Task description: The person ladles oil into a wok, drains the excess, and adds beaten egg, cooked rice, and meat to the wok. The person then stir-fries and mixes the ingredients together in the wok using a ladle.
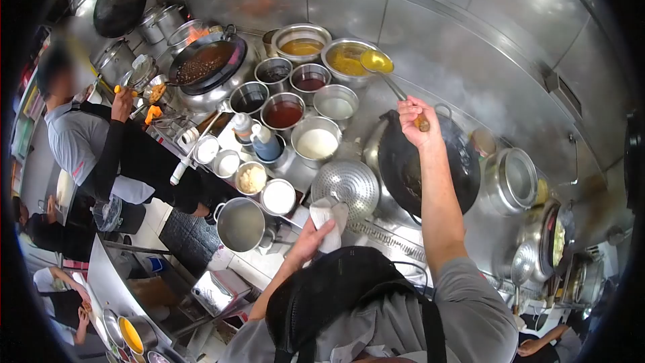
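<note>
Deep black metal wok [403,161], right hand [416,119] gripping round steel ladle [393,87] beyond it, left hand [313,238] clutching folded white cloth [330,218], steel table [347,144], panelled wall [342,0]

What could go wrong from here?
The ladle in the right hand carries yellow liquid; a tilt might drip it outside the bowl.
The bare right forearm is over the wok; any heat there could burn it.
The cloth in the left hand sits by the strainer and might snag it.
</note>
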A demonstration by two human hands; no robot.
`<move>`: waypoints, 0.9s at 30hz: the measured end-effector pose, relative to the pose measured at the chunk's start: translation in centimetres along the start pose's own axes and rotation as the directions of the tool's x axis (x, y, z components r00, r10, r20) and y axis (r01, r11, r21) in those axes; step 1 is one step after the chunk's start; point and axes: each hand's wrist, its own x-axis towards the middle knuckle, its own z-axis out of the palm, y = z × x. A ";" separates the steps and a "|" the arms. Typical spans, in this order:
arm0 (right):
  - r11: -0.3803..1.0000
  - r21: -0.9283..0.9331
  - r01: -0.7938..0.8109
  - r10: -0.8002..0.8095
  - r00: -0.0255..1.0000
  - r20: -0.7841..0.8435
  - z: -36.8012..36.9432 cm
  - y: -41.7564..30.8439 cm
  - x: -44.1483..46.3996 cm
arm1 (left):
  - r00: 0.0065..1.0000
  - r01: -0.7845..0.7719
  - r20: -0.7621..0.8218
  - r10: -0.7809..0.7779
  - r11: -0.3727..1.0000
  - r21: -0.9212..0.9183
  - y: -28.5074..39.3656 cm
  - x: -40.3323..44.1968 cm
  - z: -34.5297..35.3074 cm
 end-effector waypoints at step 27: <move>-0.656 -0.723 -0.218 -0.599 0.733 0.322 -26.7 -4.5 -40.5 | 0.994 0.106 -0.019 -0.110 0.985 -0.135 -12.0 -5.0 15.6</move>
